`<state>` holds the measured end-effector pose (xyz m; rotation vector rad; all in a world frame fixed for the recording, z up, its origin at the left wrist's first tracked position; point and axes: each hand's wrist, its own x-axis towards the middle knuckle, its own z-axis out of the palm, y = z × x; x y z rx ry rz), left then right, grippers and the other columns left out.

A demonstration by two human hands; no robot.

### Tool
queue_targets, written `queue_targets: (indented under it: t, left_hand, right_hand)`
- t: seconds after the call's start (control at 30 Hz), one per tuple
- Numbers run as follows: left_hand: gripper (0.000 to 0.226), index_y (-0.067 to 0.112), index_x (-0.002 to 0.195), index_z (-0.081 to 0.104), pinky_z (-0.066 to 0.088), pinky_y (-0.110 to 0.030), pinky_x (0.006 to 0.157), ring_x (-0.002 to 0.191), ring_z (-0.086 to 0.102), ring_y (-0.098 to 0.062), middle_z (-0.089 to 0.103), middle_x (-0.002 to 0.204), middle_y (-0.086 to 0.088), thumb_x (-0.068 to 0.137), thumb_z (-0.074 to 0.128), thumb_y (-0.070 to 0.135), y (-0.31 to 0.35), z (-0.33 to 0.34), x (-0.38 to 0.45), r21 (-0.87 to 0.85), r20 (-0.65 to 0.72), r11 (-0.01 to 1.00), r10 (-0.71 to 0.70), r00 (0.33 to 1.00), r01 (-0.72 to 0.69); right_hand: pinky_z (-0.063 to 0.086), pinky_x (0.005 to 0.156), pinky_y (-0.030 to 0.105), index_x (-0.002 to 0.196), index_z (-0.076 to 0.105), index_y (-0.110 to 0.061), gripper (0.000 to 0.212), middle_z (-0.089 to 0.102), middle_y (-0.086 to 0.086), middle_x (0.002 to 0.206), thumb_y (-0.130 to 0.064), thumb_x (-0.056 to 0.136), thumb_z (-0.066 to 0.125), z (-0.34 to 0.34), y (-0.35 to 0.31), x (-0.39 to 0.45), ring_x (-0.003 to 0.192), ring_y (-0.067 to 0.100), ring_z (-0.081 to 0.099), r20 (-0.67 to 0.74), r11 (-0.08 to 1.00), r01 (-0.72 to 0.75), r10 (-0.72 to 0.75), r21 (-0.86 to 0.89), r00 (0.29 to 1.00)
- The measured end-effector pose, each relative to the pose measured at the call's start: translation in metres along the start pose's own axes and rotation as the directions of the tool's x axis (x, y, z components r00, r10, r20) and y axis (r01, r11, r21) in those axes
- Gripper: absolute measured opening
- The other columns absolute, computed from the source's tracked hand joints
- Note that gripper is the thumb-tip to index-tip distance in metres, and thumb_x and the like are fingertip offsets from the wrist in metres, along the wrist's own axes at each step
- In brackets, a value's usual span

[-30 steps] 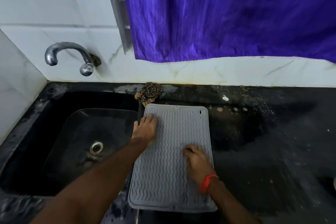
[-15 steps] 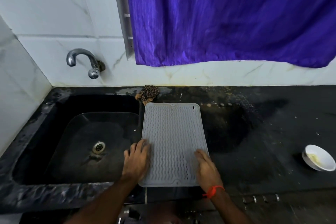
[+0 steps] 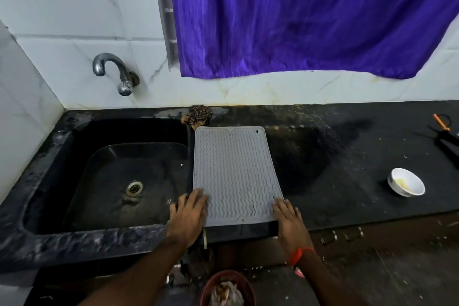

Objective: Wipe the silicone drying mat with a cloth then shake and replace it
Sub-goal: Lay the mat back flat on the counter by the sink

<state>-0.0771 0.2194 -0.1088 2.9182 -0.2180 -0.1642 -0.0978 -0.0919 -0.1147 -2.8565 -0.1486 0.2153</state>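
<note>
Both hands lay open-palmed on the silicone drying mat (image 3: pixel 234 176), left hand (image 3: pixel 188 217) and right hand (image 3: pixel 290 221) at its near corners, grasping nothing, apparently flattening it onto the worktop (image 3: pixel 347 156).

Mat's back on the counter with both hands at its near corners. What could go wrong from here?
1. The mat lies along the sink edge; a push from the left hand might tip its side in.
2. The counter looks gritty and wet-stained, so the mat's underside may get dirty again.
3. A sideways sweep of the right hand could reach the white bowl.
</note>
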Motion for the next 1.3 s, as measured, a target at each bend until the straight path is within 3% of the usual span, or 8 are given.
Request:
queue_targets:
  t: [0.17, 0.33, 0.47, 0.57, 0.63, 0.93, 1.17, 1.3]
  left_hand:
    - [0.047, 0.031, 0.133, 0.058, 0.051, -0.045, 0.087, 0.13, 0.051, -0.022, 0.045, 0.15, 0.009, 0.095, 0.034, 0.045, 0.046, 0.004, -0.019, 0.075, 0.076, 0.975, 0.205, 0.976, -0.21]
    - [0.056, 0.025, 0.124, 0.069, 0.056, -0.044, 0.081, 0.122, 0.06, -0.024, 0.058, 0.139, 0.01, 0.091, 0.034, 0.053, 0.095, 0.013, -0.035, 0.197, 0.124, 0.969, 0.124, 0.985, -0.146]
    - [0.057, 0.029, 0.133, 0.062, 0.052, -0.048, 0.089, 0.131, 0.053, -0.026, 0.047, 0.149, 0.009, 0.084, 0.065, 0.057, 0.108, 0.0, -0.039, 0.174, 0.076, 0.984, 0.017, 0.997, -0.03]
    - [0.064, 0.032, 0.157, 0.01, 0.022, -0.053, 0.115, 0.152, 0.006, -0.026, -0.001, 0.165, 0.01, 0.101, 0.03, 0.055, 0.105, 0.01, -0.038, 0.173, 0.218, 0.984, -0.003, 0.976, -0.036]
    - [0.065, 0.029, 0.157, -0.006, 0.012, -0.054, 0.118, 0.152, -0.009, -0.026, -0.016, 0.163, 0.009, 0.102, 0.017, 0.056, 0.104, 0.015, -0.036, 0.199, 0.264, 0.98, -0.055, 0.963, 0.002]
    - [0.069, 0.029, 0.157, -0.007, 0.006, -0.057, 0.117, 0.151, -0.009, -0.028, -0.015, 0.164, 0.008, 0.1, 0.017, 0.06, 0.114, 0.009, -0.032, 0.173, 0.344, 0.982, -0.131, 0.93, 0.074]
    - [0.068, 0.023, 0.156, -0.011, 0.002, -0.055, 0.119, 0.151, -0.014, -0.023, -0.019, 0.162, 0.007, 0.102, 0.017, 0.053, 0.108, 0.004, -0.039, 0.121, 0.319, 0.99, -0.114, 0.941, 0.078]
    - [0.067, 0.021, 0.156, -0.01, 0.0, -0.053, 0.12, 0.15, -0.015, -0.024, -0.017, 0.163, 0.004, 0.103, 0.017, 0.051, 0.101, -0.003, -0.04, 0.091, 0.279, 0.992, -0.106, 0.954, 0.083]
  right_hand:
    - [-0.013, 0.116, 0.047, 0.154, -0.003, -0.018, 0.074, -0.017, -0.006, 0.158, -0.062, 0.096, 0.011, 0.022, 0.002, -0.007, 0.145, 0.024, -0.023, 0.067, 0.987, 0.011, 0.0, -0.161, 0.998]
    - [-0.018, 0.114, 0.049, 0.155, 0.001, -0.022, 0.077, -0.011, -0.009, 0.16, -0.063, 0.09, 0.001, 0.013, 0.015, -0.009, 0.148, 0.027, -0.017, 0.067, 0.98, 0.053, -0.04, -0.193, 0.997]
    - [-0.013, 0.117, 0.045, 0.155, -0.003, -0.027, 0.062, -0.022, -0.012, 0.156, -0.048, 0.098, 0.008, 0.003, 0.024, -0.009, 0.15, 0.023, -0.013, 0.029, 0.979, 0.132, -0.129, -0.154, 0.991]
    - [-0.013, 0.117, 0.044, 0.155, -0.004, -0.027, 0.063, -0.021, -0.011, 0.158, -0.051, 0.099, 0.012, 0.002, 0.02, -0.007, 0.15, 0.023, -0.016, 0.072, 0.954, 0.257, -0.248, -0.156, 0.966]
    - [-0.012, 0.117, 0.045, 0.155, 0.001, -0.023, 0.068, -0.015, -0.009, 0.161, -0.056, 0.098, 0.015, 0.002, 0.018, -0.005, 0.15, 0.023, -0.014, 0.104, 0.944, 0.295, -0.282, -0.144, 0.954]
    - [-0.008, 0.12, 0.046, 0.154, -0.006, -0.025, 0.07, -0.015, -0.01, 0.161, -0.06, 0.096, 0.013, -0.003, 0.036, 0.0, 0.15, 0.018, -0.012, 0.166, 0.921, 0.372, -0.351, -0.117, 0.921]
    - [-0.015, 0.116, 0.049, 0.154, -0.005, -0.02, 0.081, -0.018, -0.006, 0.16, -0.068, 0.092, 0.01, 0.0, 0.048, -0.003, 0.148, 0.018, -0.019, 0.19, 0.952, 0.284, -0.259, -0.118, 0.947]
    - [-0.016, 0.117, 0.045, 0.155, -0.002, -0.021, 0.071, -0.009, -0.004, 0.164, -0.06, 0.097, 0.013, -0.014, 0.037, 0.01, 0.146, 0.013, -0.022, 0.077, 0.954, 0.299, -0.297, -0.021, 0.952]
